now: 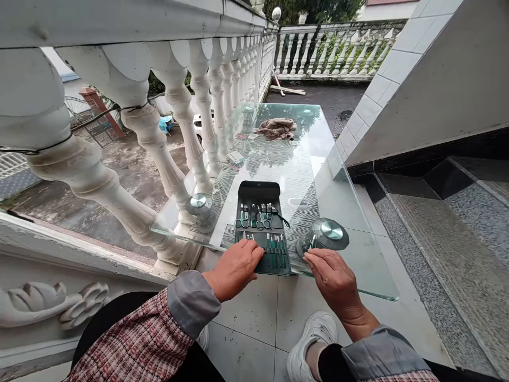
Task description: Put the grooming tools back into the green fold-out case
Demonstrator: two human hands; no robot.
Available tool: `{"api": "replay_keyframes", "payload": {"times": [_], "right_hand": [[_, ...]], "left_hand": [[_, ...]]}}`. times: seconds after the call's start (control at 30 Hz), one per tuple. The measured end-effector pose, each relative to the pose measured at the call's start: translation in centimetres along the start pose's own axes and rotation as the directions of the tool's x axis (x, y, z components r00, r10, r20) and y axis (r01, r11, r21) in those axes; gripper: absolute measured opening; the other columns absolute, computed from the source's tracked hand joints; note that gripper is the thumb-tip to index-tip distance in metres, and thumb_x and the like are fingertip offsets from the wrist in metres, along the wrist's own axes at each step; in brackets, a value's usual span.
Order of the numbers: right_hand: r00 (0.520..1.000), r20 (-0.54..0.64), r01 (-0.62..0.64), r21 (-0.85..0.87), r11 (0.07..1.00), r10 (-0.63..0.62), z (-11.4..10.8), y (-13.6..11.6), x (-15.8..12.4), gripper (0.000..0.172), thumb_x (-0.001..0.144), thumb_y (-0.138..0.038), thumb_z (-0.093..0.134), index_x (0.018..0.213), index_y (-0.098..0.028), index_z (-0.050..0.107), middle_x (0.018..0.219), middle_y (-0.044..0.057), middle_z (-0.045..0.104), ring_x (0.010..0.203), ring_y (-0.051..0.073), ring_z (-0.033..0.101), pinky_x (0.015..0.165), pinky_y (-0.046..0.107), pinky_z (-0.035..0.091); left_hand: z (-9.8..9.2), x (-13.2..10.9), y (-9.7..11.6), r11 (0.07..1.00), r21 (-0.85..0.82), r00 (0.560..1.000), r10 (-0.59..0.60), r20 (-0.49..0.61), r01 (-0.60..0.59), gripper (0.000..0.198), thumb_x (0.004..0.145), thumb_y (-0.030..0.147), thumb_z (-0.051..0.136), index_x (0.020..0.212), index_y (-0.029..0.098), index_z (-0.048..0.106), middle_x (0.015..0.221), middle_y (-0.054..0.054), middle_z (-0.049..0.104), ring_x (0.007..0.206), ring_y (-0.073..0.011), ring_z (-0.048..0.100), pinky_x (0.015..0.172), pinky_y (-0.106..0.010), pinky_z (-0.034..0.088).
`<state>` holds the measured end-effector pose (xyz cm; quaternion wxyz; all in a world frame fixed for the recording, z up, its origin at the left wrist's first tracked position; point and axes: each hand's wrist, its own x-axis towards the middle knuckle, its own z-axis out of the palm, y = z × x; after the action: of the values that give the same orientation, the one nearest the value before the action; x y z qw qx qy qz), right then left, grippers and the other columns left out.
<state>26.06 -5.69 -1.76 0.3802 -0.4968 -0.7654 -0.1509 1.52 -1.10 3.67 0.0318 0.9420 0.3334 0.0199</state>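
Note:
An open dark manicure kit case [260, 228] lies on the near end of a glass table [345, 201], with green-handled tools in two rows and its flap folded back. My left hand [234, 268] rests on the case's near left corner, fingers curled over the lower row of tools. My right hand [334, 278] lies palm down at the table's near edge, just right of the case, fingers together and holding nothing that I can see.
A white balustrade [151, 132] runs along the table's left side. Round metal table fittings [328, 233] sit at the near corners. A crumpled brown cloth [276, 129] lies at the far end. Tiled steps [437, 212] rise on the right. White shoes [314, 339] show below.

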Motion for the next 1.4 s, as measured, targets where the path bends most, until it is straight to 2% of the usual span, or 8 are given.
{"api": "replay_keyframes", "payload": {"times": [0.17, 0.3, 0.5, 0.6, 0.8, 0.97, 1.17, 1.4], "right_hand": [[1.0, -0.007, -0.009, 0.007, 1.0, 0.009, -0.2, -0.4, 0.1, 0.017, 0.083, -0.02, 0.057, 0.097, -0.015, 0.065, 0.09, 0.01, 0.065, 0.089, 0.02, 0.059, 0.083, 0.037, 0.05], [0.997, -0.021, -0.078, -0.02, 0.997, 0.078, -0.3, 0.2, 0.4, 0.021, 0.085, -0.022, 0.053, 0.102, -0.016, 0.064, 0.095, 0.01, 0.065, 0.092, 0.021, 0.059, 0.086, 0.038, 0.049], [0.992, 0.086, -0.081, -0.129, 0.988, 0.092, 0.8, 1.3, 0.2, 0.025, 0.087, -0.026, 0.051, 0.103, -0.011, 0.063, 0.101, 0.014, 0.064, 0.101, 0.024, 0.054, 0.089, 0.041, 0.047], [0.986, 0.132, -0.081, -0.144, 0.986, 0.1, 0.6, 1.1, 0.4, 0.026, 0.087, -0.028, 0.051, 0.102, -0.011, 0.064, 0.101, 0.014, 0.065, 0.102, 0.025, 0.054, 0.089, 0.043, 0.046], [0.991, 0.091, -0.101, 0.01, 0.995, 0.1, -1.2, -1.2, 1.4, 0.023, 0.087, -0.023, 0.052, 0.106, -0.015, 0.062, 0.102, 0.01, 0.064, 0.1, 0.022, 0.054, 0.09, 0.042, 0.045], [0.983, 0.182, -0.049, 0.199, 0.979, 0.012, -0.5, -3.8, 1.6, 0.02, 0.086, -0.02, 0.052, 0.104, -0.016, 0.061, 0.099, 0.009, 0.064, 0.097, 0.02, 0.055, 0.087, 0.039, 0.048], [0.967, 0.252, -0.101, 0.196, 0.975, 0.05, 1.1, -5.1, 1.8, 0.024, 0.085, -0.024, 0.052, 0.107, -0.016, 0.059, 0.103, 0.011, 0.061, 0.1, 0.023, 0.053, 0.087, 0.043, 0.047], [0.932, 0.34, -0.187, 0.14, 0.972, 0.13, 1.6, -5.6, 2.1, 0.026, 0.08, -0.022, 0.059, 0.105, -0.015, 0.058, 0.099, 0.01, 0.059, 0.094, 0.024, 0.05, 0.08, 0.04, 0.045]], "left_hand": [[0.2, 0.0, 0.0, 1.0, -0.003, 1.0, 0.006, -0.008, -0.006, 0.049, 0.065, 0.027, 0.08, 0.098, 0.017, 0.044, 0.1, -0.006, 0.052, 0.09, -0.0223, 0.05, 0.074, -0.033, 0.045], [0.0, 0.0, 0.1, 1.0, 0.008, 1.0, 0.004, -0.006, -0.004, 0.046, 0.067, 0.028, 0.078, 0.096, 0.017, 0.045, 0.1, -0.006, 0.052, 0.089, -0.022, 0.05, 0.074, -0.033, 0.044], [-0.3, 0.1, 0.3, 0.997, 0.07, 1.0, 0.018, 0.004, -0.018, 0.045, 0.067, 0.031, 0.079, 0.094, 0.016, 0.046, 0.097, -0.006, 0.053, 0.086, -0.0216, 0.05, 0.072, -0.032, 0.044], [-0.2, 0.0, 0.3, 0.997, 0.077, 1.0, 0.021, -0.01, -0.02, 0.046, 0.067, 0.032, 0.079, 0.094, 0.015, 0.046, 0.097, -0.006, 0.053, 0.086, -0.0214, 0.05, 0.072, -0.032, 0.044], [-0.1, 0.1, 0.4, 0.997, 0.07, 0.999, 0.028, -0.031, -0.026, 0.044, 0.067, 0.037, 0.078, 0.091, 0.015, 0.049, 0.094, -0.006, 0.052, 0.084, -0.0215, 0.05, 0.07, -0.032, 0.045], [-0.2, 0.4, 0.5, 0.996, 0.087, 0.999, 0.007, -0.033, -0.004, 0.034, 0.075, 0.041, 0.07, 0.085, 0.016, 0.049, 0.089, -0.005, 0.052, 0.081, -0.0212, 0.051, 0.068, -0.032, 0.044], [-0.2, 0.9, 0.7, 0.994, 0.108, 1.0, -0.026, 0.002, 0.026, 0.033, 0.074, 0.038, 0.072, 0.085, 0.017, 0.049, 0.09, -0.004, 0.052, 0.08, -0.0206, 0.05, 0.067, -0.031, 0.043], [-0.3, 1.3, 0.8, 0.993, 0.114, 0.999, -0.042, 0.025, 0.039, 0.038, 0.071, 0.038, 0.075, 0.088, 0.017, 0.049, 0.09, -0.003, 0.051, 0.081, -0.0206, 0.05, 0.066, -0.031, 0.042]]}}
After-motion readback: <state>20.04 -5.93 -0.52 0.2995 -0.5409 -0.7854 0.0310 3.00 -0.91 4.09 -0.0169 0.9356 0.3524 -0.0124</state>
